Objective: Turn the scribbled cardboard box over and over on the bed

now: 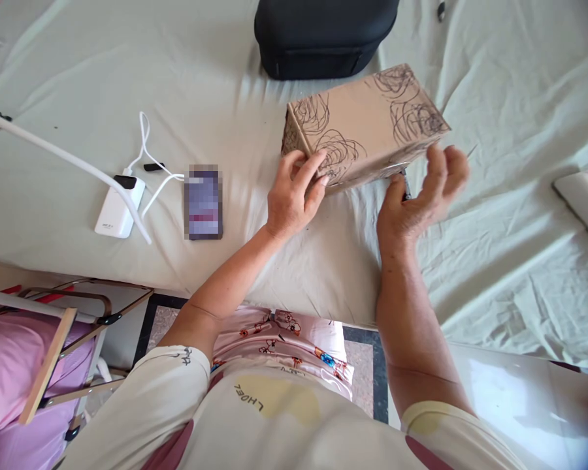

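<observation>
- So the cardboard box (367,124) is set back from the near edge of the worktop (255,261), with the black case (326,39) parked just beyond it, farther from that edge.
- Its top is covered in dark loopy scribbles, mostly round the corners.
- The box's near-left corner is grasped by the left hand (294,196), fingers over the edge and thumb against the near side.
- The right hand (416,196) is held up at the near side, thumb and fingers spread apart. A thin dark object (406,185) is seen by the thumb; can't tell if it's gripped, since the fingers are kinda blurry.
- Over left, closer to the near edge, a phone (204,205) with a blurred-out screen is hooked by a white cable (159,192) to a white power bank (115,215), which is crossed by a white bendy tube (73,160).
</observation>
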A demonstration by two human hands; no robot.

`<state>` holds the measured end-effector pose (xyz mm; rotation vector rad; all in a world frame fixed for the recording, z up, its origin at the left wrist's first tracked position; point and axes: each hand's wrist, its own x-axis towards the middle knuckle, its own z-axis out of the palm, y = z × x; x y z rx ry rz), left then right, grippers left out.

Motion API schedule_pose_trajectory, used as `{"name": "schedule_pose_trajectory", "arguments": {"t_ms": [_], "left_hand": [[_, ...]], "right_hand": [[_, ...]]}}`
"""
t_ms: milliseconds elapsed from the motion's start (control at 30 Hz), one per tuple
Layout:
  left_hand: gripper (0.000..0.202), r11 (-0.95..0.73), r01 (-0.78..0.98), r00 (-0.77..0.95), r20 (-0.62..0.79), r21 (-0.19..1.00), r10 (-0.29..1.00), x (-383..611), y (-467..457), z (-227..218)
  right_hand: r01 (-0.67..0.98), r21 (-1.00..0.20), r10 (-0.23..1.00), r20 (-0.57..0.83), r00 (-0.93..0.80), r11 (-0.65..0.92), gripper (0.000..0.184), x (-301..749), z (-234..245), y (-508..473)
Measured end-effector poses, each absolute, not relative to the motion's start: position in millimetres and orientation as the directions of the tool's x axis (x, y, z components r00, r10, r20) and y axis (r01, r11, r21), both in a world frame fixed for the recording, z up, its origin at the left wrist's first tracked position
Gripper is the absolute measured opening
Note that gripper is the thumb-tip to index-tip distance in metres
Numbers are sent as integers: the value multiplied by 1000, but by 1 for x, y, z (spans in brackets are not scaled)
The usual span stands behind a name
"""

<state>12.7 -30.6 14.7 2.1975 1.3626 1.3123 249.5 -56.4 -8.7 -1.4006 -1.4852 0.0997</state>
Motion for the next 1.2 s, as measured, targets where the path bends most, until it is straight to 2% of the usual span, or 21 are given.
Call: {"name": "schedule_pose_trajectory", "arguments": {"t_ms": [67, 200, 333, 467, 567, 667, 800, 1000, 1200], "left_hand": [[63, -545, 602, 201, 550, 584, 811, 19, -37, 14], [61, -605, 627, 275, 587, 491, 761, 28, -47, 11], [55, -670, 618, 333, 635, 411, 697, 35, -55, 10], [52, -732, 585, 399, 661, 351, 635, 38, -60, 14], [53, -708, 624, 406, 636, 333, 657, 35, -58, 16], [57, -651, 664, 347, 620, 368, 703, 29, -51, 16], [62, -596, 658, 253, 610, 460, 750, 14, -35, 14], [51, -536, 609, 89, 621, 584, 778, -12, -12, 13], [52, -455, 562, -4, 553, 691, 833, -23, -5, 18]], "right_hand": [[744, -597, 698, 669, 255, 301, 51, 235, -5, -59], [648, -675, 798, 579, 170, 352, 64, 202, 8, -66], [620, -715, 847, 511, 148, 323, 75, 195, 13, -69], [618, -711, 832, 531, 159, 335, 69, 201, 7, -66], [613, -696, 813, 564, 145, 374, 65, 202, 3, -64], [613, -702, 821, 552, 146, 363, 65, 201, 5, -65], [622, -718, 831, 524, 185, 314, 56, 204, 10, -67], [615, -700, 795, 577, 187, 364, 54, 212, 7, -63], [611, -686, 759, 619, 202, 396, 47, 219, 5, -63]]}}
